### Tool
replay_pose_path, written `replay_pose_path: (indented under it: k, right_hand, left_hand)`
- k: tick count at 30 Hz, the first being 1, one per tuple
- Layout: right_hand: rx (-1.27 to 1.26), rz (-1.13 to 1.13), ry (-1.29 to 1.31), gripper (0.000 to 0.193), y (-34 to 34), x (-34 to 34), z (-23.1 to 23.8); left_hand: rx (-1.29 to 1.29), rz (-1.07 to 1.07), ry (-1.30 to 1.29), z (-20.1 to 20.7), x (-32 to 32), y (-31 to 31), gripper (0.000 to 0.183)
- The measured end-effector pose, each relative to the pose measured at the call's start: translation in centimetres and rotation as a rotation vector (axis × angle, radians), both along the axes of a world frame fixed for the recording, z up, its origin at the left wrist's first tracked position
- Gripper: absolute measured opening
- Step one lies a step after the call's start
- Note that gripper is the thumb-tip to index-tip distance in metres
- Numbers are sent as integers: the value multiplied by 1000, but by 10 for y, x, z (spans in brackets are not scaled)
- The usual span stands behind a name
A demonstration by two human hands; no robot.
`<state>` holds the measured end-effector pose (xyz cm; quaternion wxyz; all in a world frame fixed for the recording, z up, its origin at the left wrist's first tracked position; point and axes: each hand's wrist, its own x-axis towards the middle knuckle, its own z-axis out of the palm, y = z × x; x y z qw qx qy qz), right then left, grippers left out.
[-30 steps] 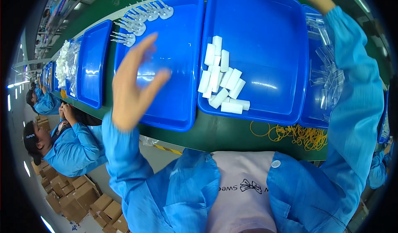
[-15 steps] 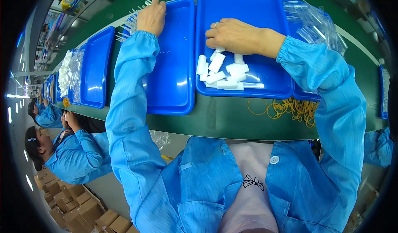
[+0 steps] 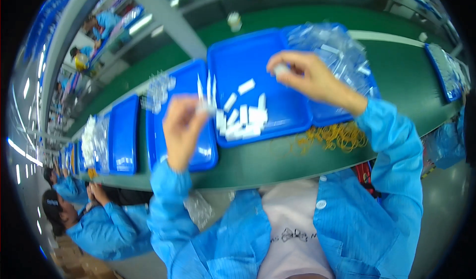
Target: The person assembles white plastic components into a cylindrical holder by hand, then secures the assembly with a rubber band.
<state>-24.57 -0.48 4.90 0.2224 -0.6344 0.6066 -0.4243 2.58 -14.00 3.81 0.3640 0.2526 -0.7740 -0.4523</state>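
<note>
My left hand (image 3: 179, 127), smeared by motion, is pinched over the edge between two blue trays. It grips a few slender white pointed sticks (image 3: 209, 88) that stick up from the fingertips. My right hand (image 3: 310, 75) is raised above the right part of the middle blue tray (image 3: 238, 61), thumb and fingers closed on a small white cylinder (image 3: 281, 69). Several short white cylinders (image 3: 243, 120) lie heaped in that tray's near left part, with a few loose ones farther up. The left blue tray (image 3: 198, 152) is partly behind my left hand.
Clear thin parts (image 3: 157, 91) lie at the left tray's far side. Clear plastic tubes and bags (image 3: 329, 46) fill the tray at right. Yellow rubber bands (image 3: 339, 137) lie on the green table (image 3: 396, 85). Another blue tray (image 3: 124, 135) and a co-worker (image 3: 106, 224) are at left.
My left hand has come back toward me from the left tray's far edge, with pointed sticks in it. My right hand has lifted off the heap with a white cylinder. The view has tilted.
</note>
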Motion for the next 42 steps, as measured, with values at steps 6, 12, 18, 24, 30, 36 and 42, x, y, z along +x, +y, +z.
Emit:
replay_pose_path:
  k: [6,12,18,24,30,36,42]
  right_hand:
    - [13,-12,-753,20,67,9,-1]
    - [85,125,-1149,34,88,18,-6]
    - [120,91,-887,26,89,20,-14]
    - [215,139,-835,23,80,23,-25]
    - [267,182,-919,23,81,23,-27]
    - [263,163,-909,19,83,23,-33]
    - [183,30,-973,12,87,19,-16]
  left_hand:
    - [238,-155,193,-9,6,95,19]
    - [608,-250,368,-31,-8,120,18]
    - [611,-289,337,-37,-16,125,15]
    - [577,-337,256,-41,-20,123,13]
    - [584,-362,217,-45,-16,120,13]
    - [601,-415,130,-43,-10,119,15]
    - [542,-413,156,-41,-7,114,14]
